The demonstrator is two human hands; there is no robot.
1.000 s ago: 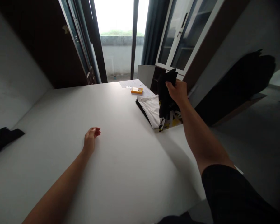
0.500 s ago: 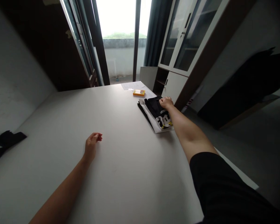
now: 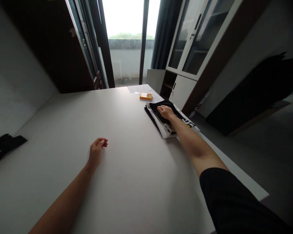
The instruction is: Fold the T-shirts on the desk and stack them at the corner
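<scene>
My right hand [image 3: 166,112] lies flat on a stack of folded cloth at the right edge of the white table [image 3: 122,182]. On top of that stack is a black garment [image 3: 154,108] with white and yellow print, partly hidden by my hand and forearm. A folded white cloth [image 3: 162,129] shows beneath it, and a black layer lies lowest on the left side. My left hand [image 3: 97,149] rests on the tabletop, well apart from the stack. Its fingers are curled in with the thumb against them, and nothing shows in them.
Beyond the stack lie a yellow-orange box [image 3: 146,96] and some white paper [image 3: 139,88]. Black cloth [image 3: 8,144] sits at the table's left edge. A white cabinet [image 3: 183,91] stands past the right far corner, a glass door behind the table.
My right hand has moved left across the stack and flattened on the black garment. The garment's printed part now spreads further right, toward the table edge. My left hand stays put.
</scene>
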